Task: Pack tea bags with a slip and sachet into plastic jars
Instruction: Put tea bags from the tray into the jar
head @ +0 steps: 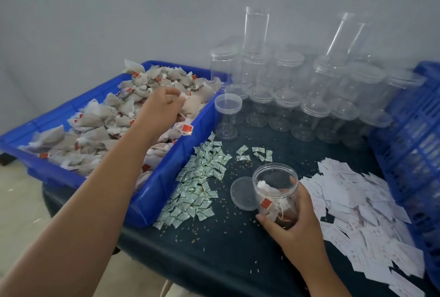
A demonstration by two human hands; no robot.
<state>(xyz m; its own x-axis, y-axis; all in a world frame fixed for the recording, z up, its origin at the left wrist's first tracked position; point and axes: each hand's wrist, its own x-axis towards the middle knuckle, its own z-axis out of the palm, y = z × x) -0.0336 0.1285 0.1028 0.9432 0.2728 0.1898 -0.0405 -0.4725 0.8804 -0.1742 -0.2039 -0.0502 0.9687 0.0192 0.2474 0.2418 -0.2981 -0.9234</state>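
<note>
we see the left hand (164, 106) reaching into the blue tray (164, 184) on the left, its fingers curled round tea bags (90, 127) at the far side of the heap. the right hand (295, 222) grasps an open jar (273, 177) standing on the dark desk (214, 249), near and right of centre; a few tea bags, one with a red tag, lie inside it. a lid (242, 193) rests flat just left of the jar. green-white sachets (200, 184) lie scattered between tray and jar; white slips (362, 213) are heaped to the right. capped empty jars (285, 99) stand at the far edge, beside a blue crate (414, 134).
</note>
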